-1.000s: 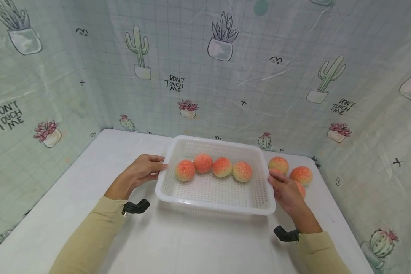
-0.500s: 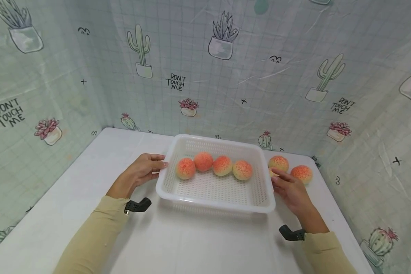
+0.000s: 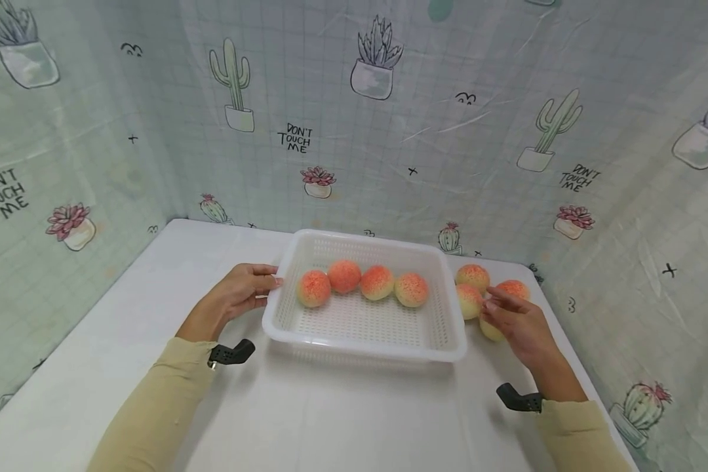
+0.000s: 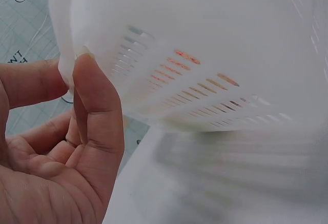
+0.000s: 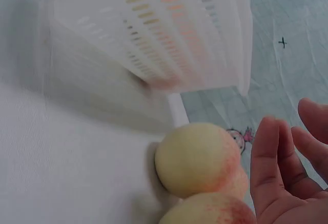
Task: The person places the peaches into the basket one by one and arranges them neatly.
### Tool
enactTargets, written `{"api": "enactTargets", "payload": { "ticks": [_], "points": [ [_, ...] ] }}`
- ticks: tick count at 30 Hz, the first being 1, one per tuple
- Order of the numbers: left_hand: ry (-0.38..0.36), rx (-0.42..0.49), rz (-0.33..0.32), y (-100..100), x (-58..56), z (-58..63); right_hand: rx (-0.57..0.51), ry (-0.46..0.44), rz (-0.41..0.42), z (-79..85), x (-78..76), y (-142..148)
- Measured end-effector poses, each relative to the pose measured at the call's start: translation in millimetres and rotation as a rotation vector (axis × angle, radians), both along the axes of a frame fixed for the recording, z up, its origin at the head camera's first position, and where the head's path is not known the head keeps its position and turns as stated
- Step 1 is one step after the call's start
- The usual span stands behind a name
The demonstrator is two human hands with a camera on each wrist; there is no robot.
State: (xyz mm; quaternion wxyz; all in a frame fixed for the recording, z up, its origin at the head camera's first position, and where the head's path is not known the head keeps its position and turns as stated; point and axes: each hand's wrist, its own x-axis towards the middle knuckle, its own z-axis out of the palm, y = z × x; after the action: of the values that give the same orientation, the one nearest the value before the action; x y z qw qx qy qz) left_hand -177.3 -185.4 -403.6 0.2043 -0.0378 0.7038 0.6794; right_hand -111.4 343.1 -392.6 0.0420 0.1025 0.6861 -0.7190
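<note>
A white perforated plastic basket [image 3: 362, 352] sits mid-table with several orange-and-yellow peaches [image 3: 377, 282] lying in it. My left hand [image 3: 233, 298] pinches its left rim; in the left wrist view, thumb and finger press on either side of the basket edge [image 4: 66, 24]. At the right, my right hand [image 3: 522, 331] is off the basket, fingers loosely bent with nothing between them. It hovers over a group of loose peaches [image 3: 469, 301] and partly hides some of them. The right wrist view shows a gap between the fingers and the nearest peach [image 5: 189, 157].
The white table [image 3: 354, 419] ends at cloth walls [image 3: 330, 85] printed with cacti, behind and on both sides. The loose peaches stand close to the basket's right side, near the table's far right corner.
My right hand has let go of the basket's right rim and moved right, over the loose peaches. The left hand keeps its hold; the basket has hardly moved.
</note>
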Motion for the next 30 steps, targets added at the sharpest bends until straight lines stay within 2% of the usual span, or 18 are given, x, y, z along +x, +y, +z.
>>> {"api": "enactTargets", "payload": {
  "ticks": [9,15,17,22,26,30],
  "points": [
    [-0.006,-0.002,-0.011,2.6,-0.7,1.5,-0.035,0.041,-0.003,-1.3,2.7,25.0],
    [-0.005,-0.015,-0.015,0.9,-1.1,1.5,-0.028,0.039,-0.115,-1.2,2.1,34.3],
    [0.002,-0.012,-0.015,-0.9,-1.1,1.8,0.025,0.022,-0.168,-0.3,1.8,34.4],
    [0.001,0.001,-0.015,-2.7,-1.5,1.4,0.297,-0.102,-0.268,-3.5,0.0,35.1],
    [-0.006,0.001,-0.012,-2.6,-2.1,0.8,0.403,-0.19,-0.329,-16.6,-3.5,34.6],
    [-0.013,-0.002,-0.013,-1.8,-3.1,0.3,0.494,-0.246,-0.331,-33.8,-5.0,31.4]
  ]
}}
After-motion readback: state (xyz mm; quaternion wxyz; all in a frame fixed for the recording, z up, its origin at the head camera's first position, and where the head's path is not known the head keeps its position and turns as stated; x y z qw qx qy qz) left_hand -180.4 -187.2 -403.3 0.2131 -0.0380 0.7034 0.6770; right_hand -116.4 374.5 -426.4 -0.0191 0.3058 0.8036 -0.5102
